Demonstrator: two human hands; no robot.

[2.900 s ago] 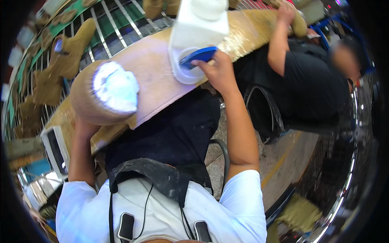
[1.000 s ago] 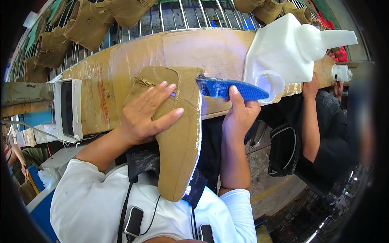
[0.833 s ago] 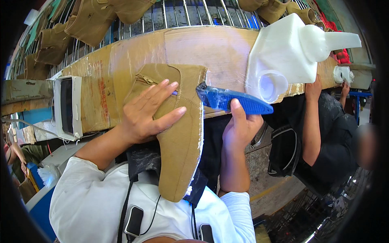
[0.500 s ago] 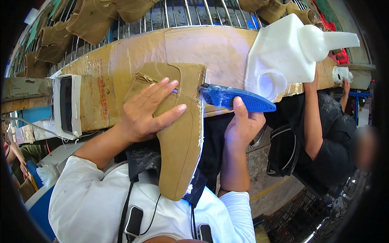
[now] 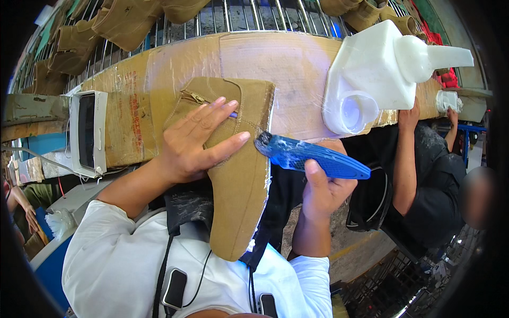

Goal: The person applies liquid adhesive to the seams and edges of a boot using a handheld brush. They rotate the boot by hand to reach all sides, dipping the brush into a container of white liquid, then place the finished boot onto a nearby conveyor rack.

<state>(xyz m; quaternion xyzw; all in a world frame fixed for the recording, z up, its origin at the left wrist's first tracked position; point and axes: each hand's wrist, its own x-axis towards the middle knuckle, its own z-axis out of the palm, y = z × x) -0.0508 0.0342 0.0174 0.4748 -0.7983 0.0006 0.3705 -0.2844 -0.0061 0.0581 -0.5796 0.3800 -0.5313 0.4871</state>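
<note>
A tan suede boot (image 5: 241, 180) lies sole-edge toward me across the bench edge and my lap. My left hand (image 5: 193, 140) lies flat on its upper near the zipper, fingers spread, pressing it down. My right hand (image 5: 323, 193) grips a blue brush (image 5: 313, 157) by its handle. The brush's smeared tip touches the boot's sole edge near the heel. A white plastic jug (image 5: 371, 77) with a round opening and a spout lies on the bench, just above the brush.
The bench top (image 5: 297, 63) is cardboard wrapped in clear film. More tan boots (image 5: 122, 21) rest on a wire rack behind it. A small white box with a dark screen (image 5: 87, 132) sits at left. A person in black (image 5: 424, 175) stands at right, one hand on the bench.
The boot has turned from showing its white inside to lying on its side under my left hand. The brush left the jug's opening and moved down and left to the boot's sole edge.
</note>
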